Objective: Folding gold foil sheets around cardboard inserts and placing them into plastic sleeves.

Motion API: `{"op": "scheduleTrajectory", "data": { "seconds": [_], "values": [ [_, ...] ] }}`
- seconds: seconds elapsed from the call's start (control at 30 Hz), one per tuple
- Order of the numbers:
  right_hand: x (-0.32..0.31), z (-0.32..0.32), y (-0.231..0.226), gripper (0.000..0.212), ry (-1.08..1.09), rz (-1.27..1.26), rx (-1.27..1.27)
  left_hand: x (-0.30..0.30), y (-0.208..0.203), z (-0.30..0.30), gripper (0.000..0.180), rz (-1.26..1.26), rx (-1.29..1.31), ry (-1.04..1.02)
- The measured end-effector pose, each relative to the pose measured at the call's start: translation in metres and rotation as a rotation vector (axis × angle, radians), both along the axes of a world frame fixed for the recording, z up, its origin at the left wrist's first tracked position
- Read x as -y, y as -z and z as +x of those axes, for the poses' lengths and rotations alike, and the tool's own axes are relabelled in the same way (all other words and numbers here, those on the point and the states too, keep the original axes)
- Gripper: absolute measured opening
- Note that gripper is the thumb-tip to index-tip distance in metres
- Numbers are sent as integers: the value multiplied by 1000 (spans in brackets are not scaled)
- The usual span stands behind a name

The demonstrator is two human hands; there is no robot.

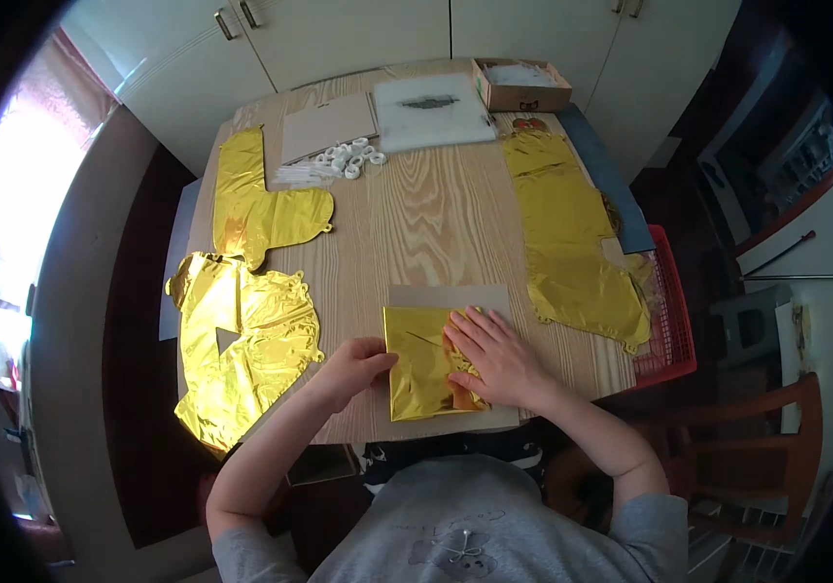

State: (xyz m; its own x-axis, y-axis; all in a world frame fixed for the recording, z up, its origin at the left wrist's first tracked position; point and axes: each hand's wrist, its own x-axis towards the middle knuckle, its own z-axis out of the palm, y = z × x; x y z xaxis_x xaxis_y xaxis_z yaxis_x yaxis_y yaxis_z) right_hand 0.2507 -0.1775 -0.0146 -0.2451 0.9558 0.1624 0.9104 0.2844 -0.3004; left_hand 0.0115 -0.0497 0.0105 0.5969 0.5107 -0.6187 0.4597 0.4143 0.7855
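Note:
A gold foil balloon (416,361), folded into a rough square, lies on a grey-brown cardboard sheet (451,295) at the table's near edge. Its left edge is pinched by my left hand (353,369), thumb and fingers closed there. Spread flat, my right hand (496,361) presses on the balloon's right side, where the foil is crumpled. Further gold foil balloons lie flat and unfilled: one (285,216) at the far left, shiny ones (280,335) nearer on the left, and another (564,228) on the right.
At the back of the wooden table (426,223) are white rings (353,155), clear straws (302,174), a cardboard stack (329,126), a pack of clear plastic bags (434,115) and an open box (523,92). A red basket (671,311) stands off the right edge, near a wooden chair (747,447).

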Motion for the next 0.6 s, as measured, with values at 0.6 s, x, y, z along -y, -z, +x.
{"op": "scheduleTrajectory", "data": {
  "seconds": [0.6],
  "values": [
    [-139, 65, -8, 65, -168, -54, -51, 72, 10, -94, 32, -117, 213, -547]
  ]
}}
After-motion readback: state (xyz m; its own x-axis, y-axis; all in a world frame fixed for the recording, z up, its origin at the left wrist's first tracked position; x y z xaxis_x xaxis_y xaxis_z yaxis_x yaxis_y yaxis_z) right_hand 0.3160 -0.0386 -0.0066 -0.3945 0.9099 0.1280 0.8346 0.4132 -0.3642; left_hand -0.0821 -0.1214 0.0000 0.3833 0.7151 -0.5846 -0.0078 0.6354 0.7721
